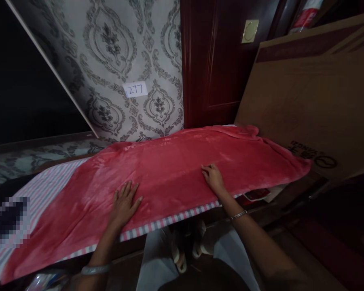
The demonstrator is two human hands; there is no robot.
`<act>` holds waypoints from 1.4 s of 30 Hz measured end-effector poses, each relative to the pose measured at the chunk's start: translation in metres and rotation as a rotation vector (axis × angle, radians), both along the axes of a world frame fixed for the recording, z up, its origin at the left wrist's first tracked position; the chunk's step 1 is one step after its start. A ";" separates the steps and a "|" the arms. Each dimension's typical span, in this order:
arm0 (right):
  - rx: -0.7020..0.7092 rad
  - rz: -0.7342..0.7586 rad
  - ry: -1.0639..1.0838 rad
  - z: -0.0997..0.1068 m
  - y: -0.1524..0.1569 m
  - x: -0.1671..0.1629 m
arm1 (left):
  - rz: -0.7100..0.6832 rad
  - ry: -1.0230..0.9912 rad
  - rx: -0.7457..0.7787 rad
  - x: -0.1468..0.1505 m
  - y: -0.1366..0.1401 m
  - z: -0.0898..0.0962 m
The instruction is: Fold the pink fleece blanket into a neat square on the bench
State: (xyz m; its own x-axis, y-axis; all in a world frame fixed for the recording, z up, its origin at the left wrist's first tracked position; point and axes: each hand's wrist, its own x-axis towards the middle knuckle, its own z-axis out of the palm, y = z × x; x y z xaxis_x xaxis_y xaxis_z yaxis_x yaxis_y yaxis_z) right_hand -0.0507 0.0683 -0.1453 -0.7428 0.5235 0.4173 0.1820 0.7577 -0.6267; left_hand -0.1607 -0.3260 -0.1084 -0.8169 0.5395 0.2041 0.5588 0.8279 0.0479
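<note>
A plush red blanket lies spread over a striped cloth in pink, grey and white. The striped cloth shows at the left end and along the near edge. My left hand rests flat on the blanket, fingers spread, with a bangle on the wrist. Farther right, my right hand is at the middle of the blanket with its fingers curled together. Whatever those fingers hold, if anything, is hidden. Faint creases and lighter patches mark the blanket's surface around both hands.
A large cardboard box leans at the right, near the blanket's far corner. Behind are patterned wallpaper, a paper label reading 277, and a dark red door panel. A dark screen stands at the left.
</note>
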 end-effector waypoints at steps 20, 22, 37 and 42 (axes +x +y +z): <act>-0.139 0.089 0.154 -0.008 0.006 0.011 | 0.010 -0.057 0.062 0.003 -0.008 0.007; -0.102 0.098 0.119 -0.011 0.006 0.011 | 0.016 -0.066 0.066 0.005 -0.006 0.008; 0.130 0.141 -0.009 -0.031 0.021 0.006 | 0.038 -0.108 0.064 0.033 0.003 0.006; 0.065 0.079 -0.098 -0.027 0.025 0.009 | -0.013 -0.121 0.096 0.032 -0.003 0.000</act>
State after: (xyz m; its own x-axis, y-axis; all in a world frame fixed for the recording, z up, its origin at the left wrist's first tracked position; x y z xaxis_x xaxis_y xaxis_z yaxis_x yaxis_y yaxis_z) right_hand -0.0422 0.0933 -0.1728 -0.8197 0.4361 0.3713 0.1783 0.8103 -0.5582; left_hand -0.1290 -0.3292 -0.1082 -0.8315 0.5333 0.1556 0.5551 0.8088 0.1940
